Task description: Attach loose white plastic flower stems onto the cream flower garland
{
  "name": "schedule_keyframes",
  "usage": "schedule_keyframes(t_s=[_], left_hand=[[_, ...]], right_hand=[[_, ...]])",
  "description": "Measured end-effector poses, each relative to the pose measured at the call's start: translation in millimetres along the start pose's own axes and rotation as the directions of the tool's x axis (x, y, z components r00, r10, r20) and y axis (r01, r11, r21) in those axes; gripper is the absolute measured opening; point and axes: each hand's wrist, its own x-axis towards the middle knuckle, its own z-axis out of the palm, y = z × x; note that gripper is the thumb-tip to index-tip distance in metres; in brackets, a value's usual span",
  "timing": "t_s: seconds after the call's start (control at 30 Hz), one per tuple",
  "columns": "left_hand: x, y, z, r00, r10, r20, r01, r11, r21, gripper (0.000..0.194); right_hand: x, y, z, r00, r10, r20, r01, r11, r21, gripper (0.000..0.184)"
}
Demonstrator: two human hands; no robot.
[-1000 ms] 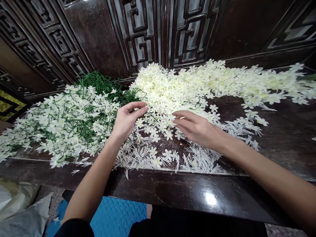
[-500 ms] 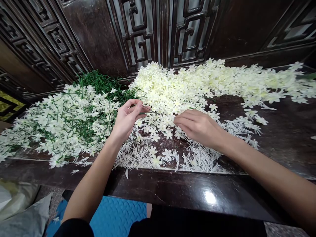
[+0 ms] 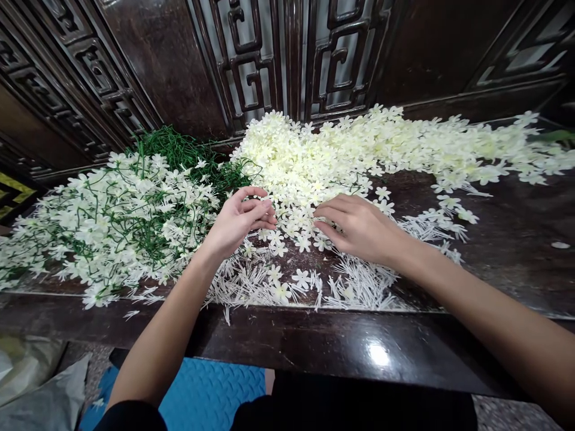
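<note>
My left hand (image 3: 238, 221) hovers over the loose white flowers (image 3: 287, 230) at the middle of the dark wooden ledge (image 3: 341, 344). Its fingers are curled and pinched on what looks like a thin green stem. My right hand (image 3: 359, 230) lies just to the right, knuckles up. Its fingers are bent down and pressed together among the same flowers, and what they pinch is hidden. A gap of a few flowers separates the fingertips of the two hands. Small white plastic stamens (image 3: 359, 287) lie scattered under and in front of both wrists.
A heap of white flowers on green stems (image 3: 117, 221) fills the left side, with bare green stems (image 3: 179, 149) behind it. A long bank of cream flower heads (image 3: 404, 146) runs along the carved wooden screen (image 3: 278, 60). A blue mat (image 3: 211, 392) and grey bags (image 3: 40, 389) lie below.
My left hand's fingers have closed from spread to pinched and dropped slightly toward the right hand. My right hand's fingers have curled in more. The view has shifted a little.
</note>
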Motion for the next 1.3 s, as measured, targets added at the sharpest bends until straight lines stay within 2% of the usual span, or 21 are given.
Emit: schedule_keyframes(t_s=[0.17,0.23,0.33,0.47,0.63,0.7,0.8,0.87,0.97,1.1,1.3], left_hand=[[-1.5,-1.6,-3.3,0.992,0.099,0.078,-0.106,0.990,0.090,0.047],[-3.2,-0.6,-2.1,0.981,0.140,0.137,-0.156,0.982,0.111,0.050],[-5.9,1.5,2.5,0.969,0.167,0.181,-0.188,0.976,0.110,0.045],[-7.7,1.4,7.2,0.973,0.194,0.123,-0.208,0.971,0.114,0.043],[-10.1,1.2,10.4,0.964,0.265,0.014,-0.263,0.947,0.186,0.048],[-12.9,3.3,13.2,0.962,0.271,-0.006,-0.264,0.941,0.213,0.050],[-18.2,7.8,17.3,0.959,0.282,-0.004,-0.274,0.935,0.223,0.051],[-21.0,10.3,18.2,0.957,0.288,0.006,-0.283,0.934,0.217,0.050],[-22.7,11.7,16.7,0.956,0.294,0.015,-0.291,0.936,0.200,0.050],[-21.1,10.1,13.7,0.965,0.261,0.007,-0.256,0.941,0.223,0.047],[-18.1,7.8,13.2,0.963,0.271,0.009,-0.264,0.930,0.257,0.042]], right_hand=[[-0.4,0.7,-1.7,1.000,0.010,0.010,-0.010,1.000,-0.030,0.031],[-0.6,1.5,-2.4,1.000,0.016,0.004,-0.016,0.999,-0.040,0.032],[-0.3,1.7,-3.7,1.000,0.010,-0.014,-0.010,0.999,-0.038,0.032],[0.8,1.7,-6.6,0.999,0.029,-0.043,-0.030,0.999,-0.025,0.033],[1.4,8.6,-17.5,0.987,0.155,-0.046,-0.154,0.988,0.022,0.030],[1.2,11.6,-23.8,0.986,0.167,0.026,-0.168,0.980,0.106,0.024],[0.3,13.1,-29.3,0.977,0.091,0.193,-0.133,0.968,0.213,0.019],[-0.8,13.2,-27.8,0.963,0.047,0.264,-0.106,0.971,0.212,0.017],[-2.7,14.6,-20.1,0.952,0.025,0.305,-0.082,0.981,0.177,0.014],[-3.9,16.7,-14.5,0.951,0.046,0.307,-0.109,0.976,0.191,0.015],[-0.2,11.8,-21.4,0.962,0.134,0.239,-0.183,0.963,0.197,0.017]])
